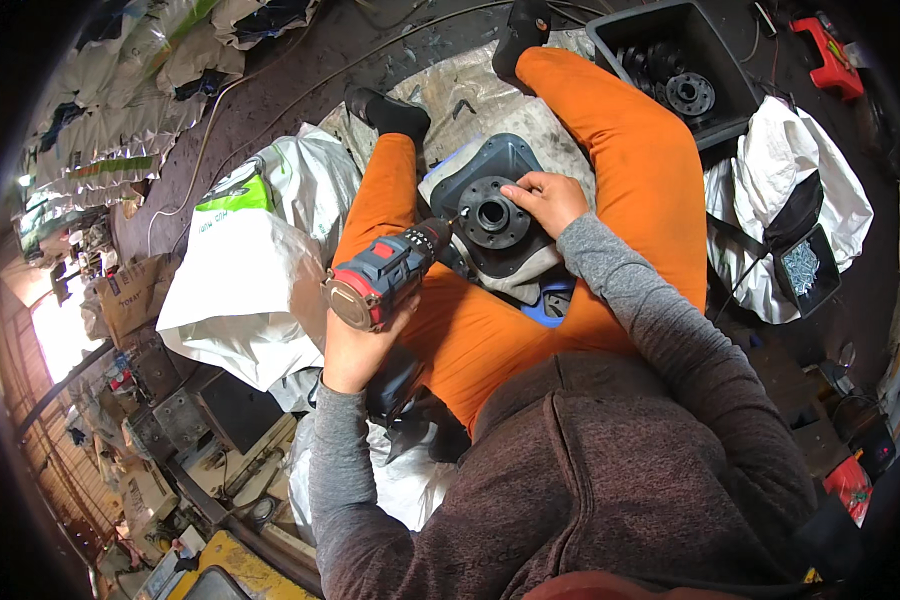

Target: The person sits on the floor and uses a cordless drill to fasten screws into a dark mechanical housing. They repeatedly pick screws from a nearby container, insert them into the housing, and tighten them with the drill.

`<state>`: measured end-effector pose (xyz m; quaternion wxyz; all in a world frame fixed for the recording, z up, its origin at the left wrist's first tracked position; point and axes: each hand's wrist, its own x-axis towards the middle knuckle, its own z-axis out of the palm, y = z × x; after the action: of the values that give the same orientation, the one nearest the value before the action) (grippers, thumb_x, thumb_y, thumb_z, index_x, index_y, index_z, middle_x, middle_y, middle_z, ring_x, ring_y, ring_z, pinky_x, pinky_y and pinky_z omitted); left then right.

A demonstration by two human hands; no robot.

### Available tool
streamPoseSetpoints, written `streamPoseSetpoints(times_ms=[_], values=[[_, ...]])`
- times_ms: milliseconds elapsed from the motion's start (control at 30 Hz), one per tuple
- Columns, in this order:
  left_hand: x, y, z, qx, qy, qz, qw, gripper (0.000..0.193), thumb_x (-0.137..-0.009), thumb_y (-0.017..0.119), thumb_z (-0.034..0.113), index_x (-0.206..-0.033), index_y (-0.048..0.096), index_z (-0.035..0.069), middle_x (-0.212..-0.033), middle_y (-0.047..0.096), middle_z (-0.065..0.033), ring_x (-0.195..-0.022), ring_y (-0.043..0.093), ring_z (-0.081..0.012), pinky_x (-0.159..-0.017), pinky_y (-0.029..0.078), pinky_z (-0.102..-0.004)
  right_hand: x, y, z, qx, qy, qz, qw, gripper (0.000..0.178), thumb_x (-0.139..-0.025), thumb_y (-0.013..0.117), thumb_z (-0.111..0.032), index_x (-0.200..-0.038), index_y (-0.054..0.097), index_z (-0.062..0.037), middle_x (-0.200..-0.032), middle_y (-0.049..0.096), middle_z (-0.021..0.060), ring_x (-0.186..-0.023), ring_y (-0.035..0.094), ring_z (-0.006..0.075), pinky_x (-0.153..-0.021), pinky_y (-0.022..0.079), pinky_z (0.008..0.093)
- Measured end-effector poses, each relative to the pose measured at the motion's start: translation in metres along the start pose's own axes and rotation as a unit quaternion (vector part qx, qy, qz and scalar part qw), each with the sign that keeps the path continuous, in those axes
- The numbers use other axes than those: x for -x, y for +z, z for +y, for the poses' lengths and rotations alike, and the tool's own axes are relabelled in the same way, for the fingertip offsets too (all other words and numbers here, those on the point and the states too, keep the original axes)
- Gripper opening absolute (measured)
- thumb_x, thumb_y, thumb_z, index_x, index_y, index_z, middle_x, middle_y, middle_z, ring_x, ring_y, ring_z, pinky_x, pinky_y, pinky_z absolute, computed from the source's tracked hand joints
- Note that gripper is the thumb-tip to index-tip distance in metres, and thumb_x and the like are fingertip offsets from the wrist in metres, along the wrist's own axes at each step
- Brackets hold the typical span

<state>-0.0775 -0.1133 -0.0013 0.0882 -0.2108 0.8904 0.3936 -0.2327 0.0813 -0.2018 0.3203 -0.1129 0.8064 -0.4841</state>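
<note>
Flanged hub (492, 212). Left of it: drill (388, 266), gripped by our left hand (368, 338). At its right rim: our right hand (555, 202), hold unclear. Likely screwdriving; next needs steady alignment.

Bright orange trousers (640, 150), a dark brown top (610, 460) and grey sleeves (610, 255).
The top was of speckled knit, with a raised line (562, 430) running down its front; the sleeves were heather grey along the forearms, darker toward the shoulders, and creased. The trousers were plain, loose and wrinkled. Dark footwear covered both feet, the right shoe (522, 38) bearing a small orange mark (540, 24).
</note>
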Motion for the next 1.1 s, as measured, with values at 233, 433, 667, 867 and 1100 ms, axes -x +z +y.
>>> streamPoseSetpoints(times_ms=[233, 433, 667, 867, 1100], values=[[-0.008, 0.006, 0.006, 0.003, -0.015, -0.008, 1.000, 0.032, -0.076, 0.075, 0.008, -0.106, 0.065, 0.003, -0.101, 0.068, -0.0097, -0.093, 0.066, -0.0222, -0.084, 0.051, -0.0341, 0.002, -0.004, -0.007, -0.008, 0.031, -0.019, 0.999, 0.044, -0.081, 0.070, -0.048, -0.092, 0.072, -0.0053, -0.081, 0.070, 0.0143, -0.076, 0.067, 0.0263, -0.072, 0.052, 0.0365], [-0.010, 0.006, 0.003, 0.031, -0.053, -0.021, 0.998, 0.034, -0.075, 0.075, 0.006, -0.107, 0.065, 0.002, -0.102, 0.068, -0.0093, -0.094, 0.065, -0.0209, -0.084, 0.051, -0.0341, 0.001, 0.000, -0.001, -0.013, 0.006, 0.015, 1.000, 0.039, -0.082, 0.073, -0.041, -0.088, 0.072, -0.0024, -0.072, 0.067, 0.0113, -0.065, 0.062, 0.0192, -0.063, 0.049, 0.0322], [-0.016, 0.004, 0.012, -0.049, -0.030, -0.030, 0.998, 0.033, -0.071, 0.075, 0.006, -0.101, 0.064, 0.000, -0.095, 0.068, -0.0144, -0.089, 0.068, -0.0261, -0.079, 0.053, -0.0346, 0.001, 0.002, -0.002, -0.015, -0.009, 0.018, 1.000, 0.038, -0.082, 0.073, -0.040, -0.088, 0.072, -0.0031, -0.072, 0.067, 0.0119, -0.066, 0.063, 0.0204, -0.064, 0.049, 0.0323], [-0.042, -0.013, 0.030, -0.189, -0.013, -0.121, 0.974, 0.027, -0.069, 0.072, 0.007, -0.094, 0.063, 0.001, -0.087, 0.068, -0.0150, -0.081, 0.067, -0.0330, -0.072, 0.053, -0.0385, 0.000, -0.001, -0.005, -0.023, 0.007, 0.011, 1.000, 0.036, -0.081, 0.074, -0.038, -0.086, 0.072, -0.0031, -0.068, 0.064, 0.0103, -0.061, 0.059, 0.0185, -0.059, 0.046, 0.0322], [-0.063, -0.011, 0.043, -0.213, -0.023, -0.179, 0.960, 0.036, -0.065, 0.071, 0.005, -0.100, 0.062, 0.002, -0.092, 0.066, -0.0148, -0.085, 0.065, -0.0351, -0.075, 0.052, -0.0405, 0.002, 0.000, -0.004, -0.048, -0.004, 0.018, 0.999, 0.033, -0.081, 0.074, -0.036, -0.084, 0.071, -0.0032, -0.058, 0.057, 0.0067, -0.053, 0.051, 0.0143, -0.053, 0.042, 0.0320]])
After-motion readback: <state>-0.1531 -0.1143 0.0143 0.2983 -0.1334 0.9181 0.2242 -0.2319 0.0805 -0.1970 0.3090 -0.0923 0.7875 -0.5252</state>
